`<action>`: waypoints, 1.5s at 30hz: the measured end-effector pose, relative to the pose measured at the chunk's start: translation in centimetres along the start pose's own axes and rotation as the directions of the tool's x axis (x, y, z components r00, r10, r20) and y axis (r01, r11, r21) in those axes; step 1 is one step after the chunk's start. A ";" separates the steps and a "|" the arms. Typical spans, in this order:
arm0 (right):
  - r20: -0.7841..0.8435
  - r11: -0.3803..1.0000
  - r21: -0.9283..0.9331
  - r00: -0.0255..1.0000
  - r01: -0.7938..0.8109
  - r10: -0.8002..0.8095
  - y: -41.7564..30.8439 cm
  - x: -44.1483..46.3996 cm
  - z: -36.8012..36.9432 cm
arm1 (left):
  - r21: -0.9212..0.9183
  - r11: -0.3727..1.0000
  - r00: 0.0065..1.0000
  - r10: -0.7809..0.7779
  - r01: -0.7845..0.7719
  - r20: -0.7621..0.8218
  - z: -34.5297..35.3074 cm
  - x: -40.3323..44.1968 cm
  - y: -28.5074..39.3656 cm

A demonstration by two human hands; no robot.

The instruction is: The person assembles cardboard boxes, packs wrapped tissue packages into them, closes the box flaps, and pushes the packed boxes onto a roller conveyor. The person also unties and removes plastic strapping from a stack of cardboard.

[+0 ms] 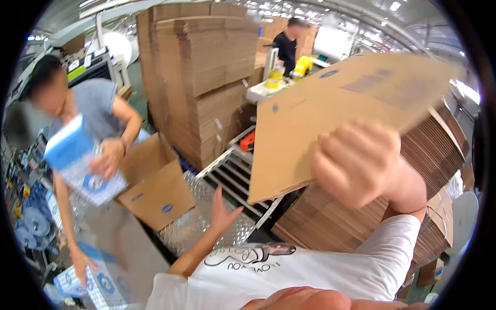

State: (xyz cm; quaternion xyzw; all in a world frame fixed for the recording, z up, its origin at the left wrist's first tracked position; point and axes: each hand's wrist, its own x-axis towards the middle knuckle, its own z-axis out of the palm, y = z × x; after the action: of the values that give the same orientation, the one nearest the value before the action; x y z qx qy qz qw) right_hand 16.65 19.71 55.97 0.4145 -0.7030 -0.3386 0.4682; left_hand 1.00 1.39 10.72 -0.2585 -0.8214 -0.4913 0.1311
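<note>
My right hand (356,164) is closed in a fist on a flattened cardboard box (294,134), held up and tilted in front of me. The box carries a blue oval mark and a dark printed patch; its far end is blurred. My left hand (223,211) holds nothing, thumb and fingers apart, just above a sheet of bubble wrap (181,230). Left of that hand stands an open cardboard box (160,199) with its flap folded outward and blue marks on it.
A co-worker (98,108) at the left holds a blue-and-white package (85,165) and touches other packages (106,281). Tall stacks of flat cartons (175,77) rise behind a roller conveyor (235,181). More flat cartons (320,217) lie at my right. Another person (287,44) stands farther back.
</note>
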 end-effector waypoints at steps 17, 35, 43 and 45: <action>0.777 0.295 0.620 0.621 -0.727 -0.104 -16.4 -12.2 24.7 | 0.719 0.692 0.994 0.105 -0.062 -0.016 -15.9 -1.4 8.7; 0.836 0.554 0.473 0.548 -0.685 -0.035 -9.7 -9.3 34.7 | -0.405 0.904 0.683 -0.384 0.139 -0.622 -18.1 -2.7 5.4; 0.763 0.438 0.646 0.555 -0.625 -0.332 -21.1 -5.8 34.0 | 0.817 0.527 0.899 -0.437 0.234 0.024 -4.0 2.0 2.5; 0.432 0.155 0.794 0.366 -0.588 -0.824 -21.3 -7.0 33.4 | 0.738 0.623 0.837 -0.526 0.258 0.152 -5.5 0.9 0.0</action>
State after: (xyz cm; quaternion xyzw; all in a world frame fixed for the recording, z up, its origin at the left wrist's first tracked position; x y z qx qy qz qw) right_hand -7.55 19.82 23.86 0.4092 -0.7957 -0.0088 -0.4465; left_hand 0.06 -3.20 13.76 -0.0852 -0.9893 -0.1099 -0.0446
